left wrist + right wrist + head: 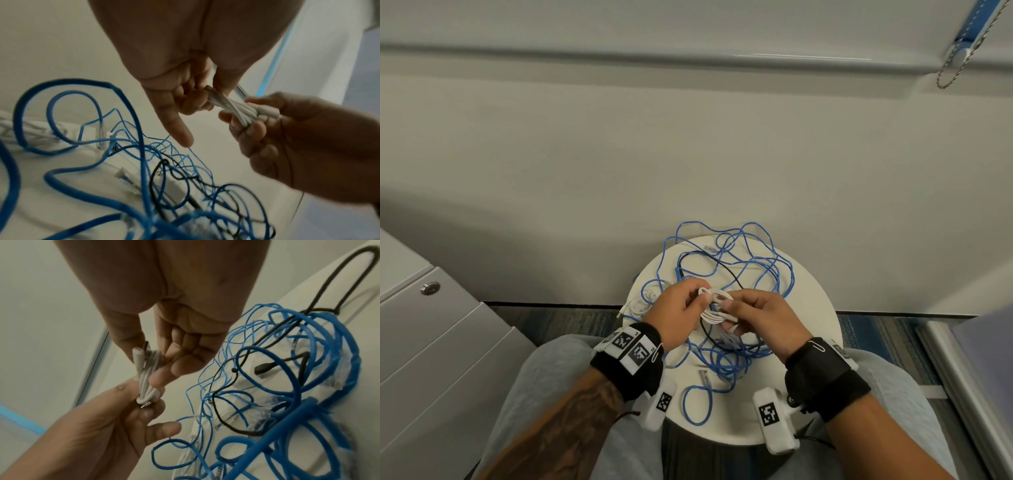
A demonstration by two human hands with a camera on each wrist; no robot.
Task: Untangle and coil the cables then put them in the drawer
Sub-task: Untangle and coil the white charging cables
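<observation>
Black wristbands [825, 373], white coded tags [768, 414], grey trousers [544, 383], forearm tattoo [571, 421].

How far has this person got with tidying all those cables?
Done: little beyond one white cable, wound into a small bundle. In hand: the left hand and right hand both grip that bundle above the round table. Left: the blue cables and a black cable still lie tangled there, and nothing has gone to the closed drawer unit.
</observation>
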